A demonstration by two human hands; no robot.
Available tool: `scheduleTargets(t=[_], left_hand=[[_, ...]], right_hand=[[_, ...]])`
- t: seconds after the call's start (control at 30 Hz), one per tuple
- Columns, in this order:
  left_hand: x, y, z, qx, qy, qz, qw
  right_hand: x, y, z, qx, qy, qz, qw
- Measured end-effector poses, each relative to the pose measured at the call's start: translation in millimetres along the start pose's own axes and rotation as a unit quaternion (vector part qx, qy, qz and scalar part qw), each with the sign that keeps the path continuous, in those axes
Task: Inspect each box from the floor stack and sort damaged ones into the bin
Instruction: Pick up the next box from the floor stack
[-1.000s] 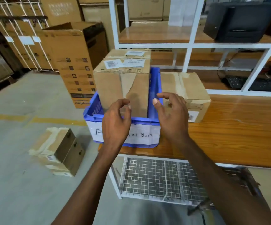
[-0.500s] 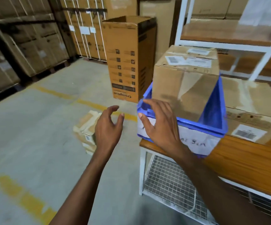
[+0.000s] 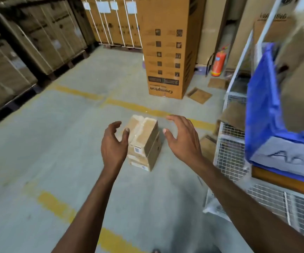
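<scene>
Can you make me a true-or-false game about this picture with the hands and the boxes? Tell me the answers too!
1. Both hands are holding nothing. True: the left hand and the right hand are open, one on each side of the box stack in the view.
2. The box stack sits on a table. False: it sits on the floor.
3. The blue bin is empty. False: a cardboard box is in it.
4. A red fire extinguisher stands at the back. True.

Taped box stack [image 3: 143, 143] on floor
</scene>
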State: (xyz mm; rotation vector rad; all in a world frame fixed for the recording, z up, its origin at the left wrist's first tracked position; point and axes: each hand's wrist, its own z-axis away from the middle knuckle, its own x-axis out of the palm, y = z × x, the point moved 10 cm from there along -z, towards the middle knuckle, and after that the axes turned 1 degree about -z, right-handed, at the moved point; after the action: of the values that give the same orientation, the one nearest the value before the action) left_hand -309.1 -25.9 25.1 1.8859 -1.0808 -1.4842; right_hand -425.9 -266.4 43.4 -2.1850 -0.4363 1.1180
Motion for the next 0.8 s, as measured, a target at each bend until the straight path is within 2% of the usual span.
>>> scheduleTargets(t=[0.2, 0.43, 0.8], left_hand=[[-2.0, -76.8, -89.9, -0.006, -0.006, -0.002, 1.000], [40.9, -120.9, -159.9, 0.120, -0.052, -0.102, 0.986], [161.2, -295.7, -228.5, 0.085, -0.212, -0.121, 0.966]], right_hand=[[99.6, 4.9, -56.9, 0.058, -0.032, 0.011, 0.998], [210.7, 28.9, -107.0, 0.072, -0.059, 0.020, 0.995], [387.9, 127.9, -109.0, 0.164, -0.080, 0.075, 0.980]])
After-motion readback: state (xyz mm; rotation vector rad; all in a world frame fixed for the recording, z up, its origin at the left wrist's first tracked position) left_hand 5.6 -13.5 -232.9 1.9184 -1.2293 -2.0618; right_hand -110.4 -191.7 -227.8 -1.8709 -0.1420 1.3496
